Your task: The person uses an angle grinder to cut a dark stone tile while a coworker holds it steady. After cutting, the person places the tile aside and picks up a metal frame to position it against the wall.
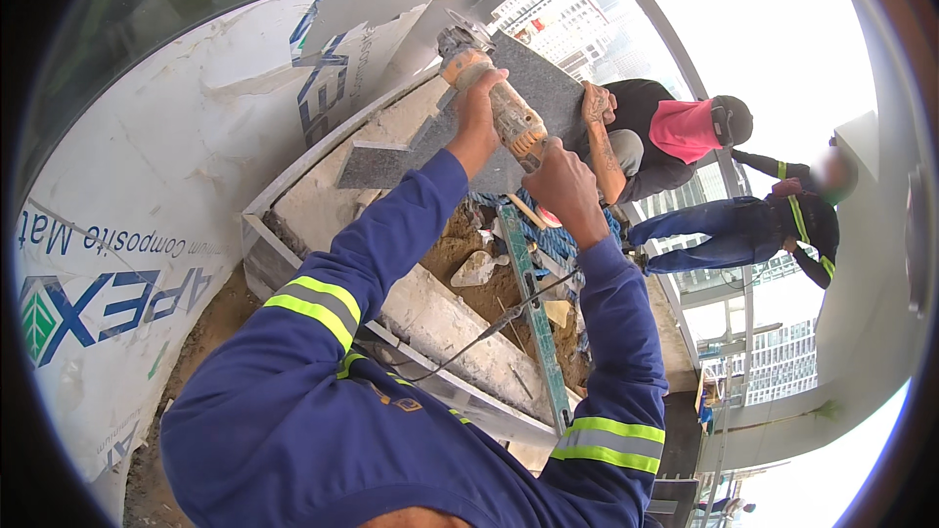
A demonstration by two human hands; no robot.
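Now both hands are on the orange angle grinder (494,103), its disc end up at the grey stone slab (509,122). The left hand (477,103) wraps around the front of the body near the guard, fingers closed on it; the right hand (562,186) grips the rear handle, fist shut tight. The slab lies across the concrete ledge (323,200), and a co-worker's tattooed hand (597,106) steadies its far edge, just beside the tool. That is the point to watch, I'd say: the disc runs near that helping hand, so the cut wants a straight, steady line with light pressure. The black power cord (489,328) trails down across the green spirit level (538,323), over sand and rubble. Keeping it behind the tool looks wise. With 2 hands locked on, wrists firm, the grinder should track without kicking. A 2nd person in blue overalls (743,230) bends at the glass beyond, well apart from the work.
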